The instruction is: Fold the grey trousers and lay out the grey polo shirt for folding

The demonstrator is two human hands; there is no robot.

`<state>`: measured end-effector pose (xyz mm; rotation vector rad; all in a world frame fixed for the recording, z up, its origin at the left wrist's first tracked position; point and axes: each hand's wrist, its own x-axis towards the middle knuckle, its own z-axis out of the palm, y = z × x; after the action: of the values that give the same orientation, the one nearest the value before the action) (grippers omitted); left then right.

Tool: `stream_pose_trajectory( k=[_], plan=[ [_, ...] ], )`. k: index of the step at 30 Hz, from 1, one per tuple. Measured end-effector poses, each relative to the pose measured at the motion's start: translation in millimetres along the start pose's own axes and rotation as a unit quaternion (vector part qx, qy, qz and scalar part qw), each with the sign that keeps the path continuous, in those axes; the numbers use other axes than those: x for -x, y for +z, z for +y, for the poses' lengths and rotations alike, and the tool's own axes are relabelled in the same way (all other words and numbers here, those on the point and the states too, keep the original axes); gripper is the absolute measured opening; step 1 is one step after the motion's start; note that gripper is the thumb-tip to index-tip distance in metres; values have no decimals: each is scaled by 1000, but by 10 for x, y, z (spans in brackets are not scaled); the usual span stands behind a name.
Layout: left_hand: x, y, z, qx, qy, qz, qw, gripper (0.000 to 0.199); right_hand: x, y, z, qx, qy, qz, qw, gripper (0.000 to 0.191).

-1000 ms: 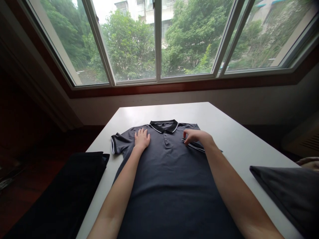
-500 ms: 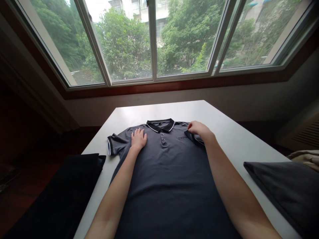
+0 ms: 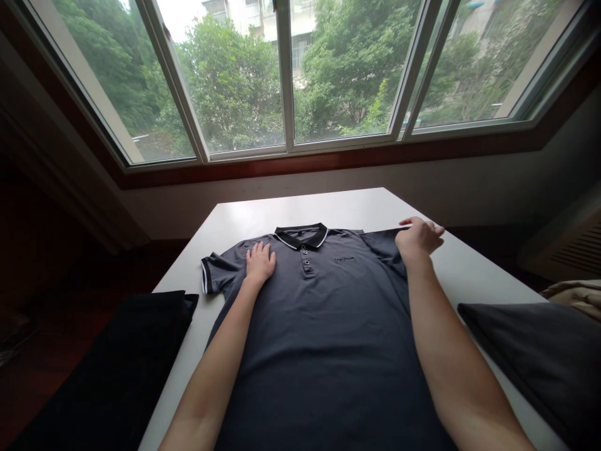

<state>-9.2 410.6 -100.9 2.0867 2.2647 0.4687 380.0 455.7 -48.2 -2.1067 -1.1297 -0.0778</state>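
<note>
A dark grey polo shirt [image 3: 323, 326] lies front side up, its black collar [image 3: 300, 238] with white trim pointing toward the window. My left hand [image 3: 260, 261] rests flat on the shirt's left shoulder area with the fingers spread. Beside it, the left sleeve [image 3: 220, 272] lies outstretched, its striped cuff on the table. At the other side, my right hand [image 3: 419, 239] grips the end of the right sleeve [image 3: 385, 244], which is drawn out sideways. The cuff there is hidden behind the hand.
The shirt lies on a white table [image 3: 300, 203] with angled far corners. Folded black cloth [image 3: 117, 351] sits along the left edge. A dark grey folded cloth [image 3: 530, 338] lies at the right, with a beige item [image 3: 577, 297] behind it. Beyond the table is a window [image 3: 286, 150].
My right hand has moved outward to the right, drawing the right sleeve from folded over the chest to stretched out sideways. My left hand has stayed in place.
</note>
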Motion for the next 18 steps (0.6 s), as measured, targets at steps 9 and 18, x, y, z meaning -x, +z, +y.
stream_pose_trajectory(
  k=[9, 18],
  plan=[
    [-5, 23, 2, -19, -1, 4, 1000, 50, 121, 49, -145, -9, 9, 63, 998, 46],
    [6, 8, 13, -18, -5, 1, 1000, 50, 188, 354, -156, -16, -84, -204, 975, 34]
  ],
)
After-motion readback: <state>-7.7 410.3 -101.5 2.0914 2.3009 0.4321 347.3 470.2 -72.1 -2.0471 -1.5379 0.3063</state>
